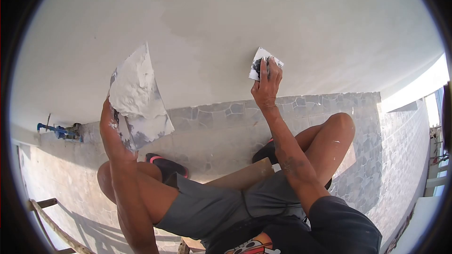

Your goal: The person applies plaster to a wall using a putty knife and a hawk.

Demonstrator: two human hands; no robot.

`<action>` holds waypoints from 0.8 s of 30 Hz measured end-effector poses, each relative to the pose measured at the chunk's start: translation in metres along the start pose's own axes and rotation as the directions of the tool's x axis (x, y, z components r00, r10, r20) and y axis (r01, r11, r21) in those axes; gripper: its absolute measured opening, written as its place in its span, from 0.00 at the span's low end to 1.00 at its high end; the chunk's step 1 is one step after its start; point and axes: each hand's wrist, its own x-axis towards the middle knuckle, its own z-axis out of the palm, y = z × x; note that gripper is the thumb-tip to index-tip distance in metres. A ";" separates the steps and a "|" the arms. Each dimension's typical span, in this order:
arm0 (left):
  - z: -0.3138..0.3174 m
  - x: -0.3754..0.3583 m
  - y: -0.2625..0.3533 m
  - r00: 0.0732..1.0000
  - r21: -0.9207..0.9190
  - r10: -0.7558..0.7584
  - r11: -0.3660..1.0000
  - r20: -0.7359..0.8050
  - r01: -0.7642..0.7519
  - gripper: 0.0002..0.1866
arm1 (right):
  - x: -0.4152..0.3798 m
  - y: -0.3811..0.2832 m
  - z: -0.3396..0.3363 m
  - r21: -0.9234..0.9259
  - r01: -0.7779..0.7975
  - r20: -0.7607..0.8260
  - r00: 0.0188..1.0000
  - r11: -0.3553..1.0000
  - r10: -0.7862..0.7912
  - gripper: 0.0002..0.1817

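My left hand [120,129] grips a flat metal plate [162,121] from behind and below, its fingers mostly hidden by it. A thick heap of white paste [134,87] lies over much of that plate. Closed around the dark middle of a small putty blade [257,61] is my right hand [268,77], with the fingers pointing up. White smears cover the blade and fingertips. The blade is against or very close to the pale wall [212,28], where a slightly darker patch shows between both tools.
A stone-patterned floor [367,160] runs along the wall's foot. Blue pipes [59,130] stand at the far left. Between my legs is a board-like seat [240,175]. My dark shoes [167,165] are near the wall. A wooden frame [59,228] is at the lower left.
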 end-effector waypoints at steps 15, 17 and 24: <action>-0.002 -0.008 0.005 0.999 -0.053 -0.009 0.999 -0.035 0.007 0.24 | -0.038 -0.038 -0.016 0.448 -0.693 0.460 0.721 0.565 0.518 0.16; -0.004 -0.008 0.005 0.999 -0.050 -0.001 0.999 -0.045 -0.001 0.24 | -0.033 -0.037 -0.018 0.515 -0.682 0.401 0.727 0.520 0.557 0.14; -0.003 -0.008 0.006 1.000 -0.038 0.008 0.999 -0.019 -0.009 0.23 | -0.023 -0.030 -0.028 0.440 -0.704 0.416 0.710 0.558 0.568 0.15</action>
